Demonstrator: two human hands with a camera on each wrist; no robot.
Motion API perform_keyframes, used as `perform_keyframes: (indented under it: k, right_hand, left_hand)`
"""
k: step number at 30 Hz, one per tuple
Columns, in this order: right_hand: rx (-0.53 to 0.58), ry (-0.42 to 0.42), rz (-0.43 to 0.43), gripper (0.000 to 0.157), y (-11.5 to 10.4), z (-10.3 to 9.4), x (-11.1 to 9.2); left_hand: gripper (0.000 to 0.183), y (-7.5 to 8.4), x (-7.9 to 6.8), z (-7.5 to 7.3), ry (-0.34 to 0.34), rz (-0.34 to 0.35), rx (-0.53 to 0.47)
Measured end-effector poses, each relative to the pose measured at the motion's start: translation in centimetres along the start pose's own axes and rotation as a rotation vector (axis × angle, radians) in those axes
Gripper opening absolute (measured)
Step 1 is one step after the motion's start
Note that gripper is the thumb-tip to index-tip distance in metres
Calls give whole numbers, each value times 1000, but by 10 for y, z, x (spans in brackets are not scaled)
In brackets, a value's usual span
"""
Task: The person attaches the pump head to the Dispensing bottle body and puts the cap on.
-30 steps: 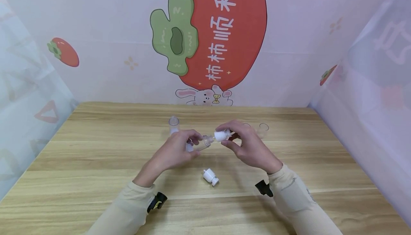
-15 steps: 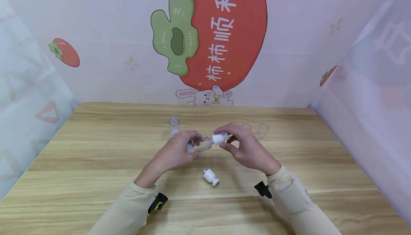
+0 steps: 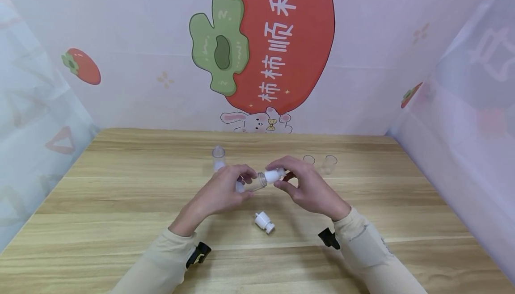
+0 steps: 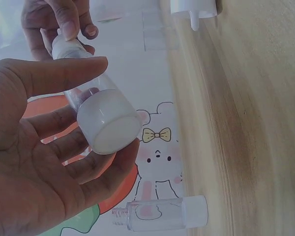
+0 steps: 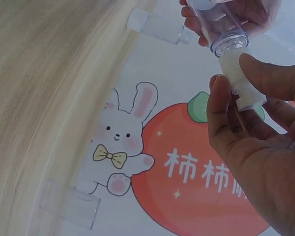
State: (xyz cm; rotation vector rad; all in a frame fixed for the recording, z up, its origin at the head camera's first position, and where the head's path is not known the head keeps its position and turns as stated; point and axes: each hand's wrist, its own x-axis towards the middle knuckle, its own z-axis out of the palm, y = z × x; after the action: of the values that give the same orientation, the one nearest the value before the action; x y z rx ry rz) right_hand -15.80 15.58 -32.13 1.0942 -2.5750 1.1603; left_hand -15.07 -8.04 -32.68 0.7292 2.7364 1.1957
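My left hand grips a clear bottle with a white base, tilted so its neck points up and right. With thumb and fingertips, my right hand pinches a white pump head. In the right wrist view the pump head sits over the bottle's neck, in line with it. On the table between my forearms, a second white pump head lies on its side. Just beyond my left hand stands another clear bottle, uncapped, its threaded neck showing in the left wrist view.
Two clear caps, a left one and a right one, stand behind my right hand. The wooden table ends at a printed backdrop, with similar sheets on both sides.
The pump head has moved left and down onto the bottle's neck, closing the gap between them. My right hand has shifted slightly left with it; the left hand has barely moved.
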Motion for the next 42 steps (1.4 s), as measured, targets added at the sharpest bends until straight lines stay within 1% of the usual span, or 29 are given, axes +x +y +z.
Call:
perform_keyframes:
  k: [14, 19, 26, 34, 38, 42]
  right_hand:
    - [7, -13, -2, 37, 0, 0, -1]
    - [4, -21, 21, 34, 0, 0, -1]
    - [-4, -28, 57, 30, -1, -1, -1]
    - [-18, -26, 109, 23, -3, -1, 0]
    - [-20, -26, 127, 24, -4, -1, -1]
    - [-21, -20, 128, 30, -4, -1, -1]
  left_hand:
    - [32, 2, 0, 1, -3, 11, 27]
    - [34, 4, 0, 0, 9, 6, 24]
    - [35, 3, 0, 2, 42, 42, 43]
    - [35, 5, -2, 3, 74, 42, 54]
    - [34, 4, -1, 3, 70, 52, 51]
    - [33, 3, -1, 3, 63, 63, 45]
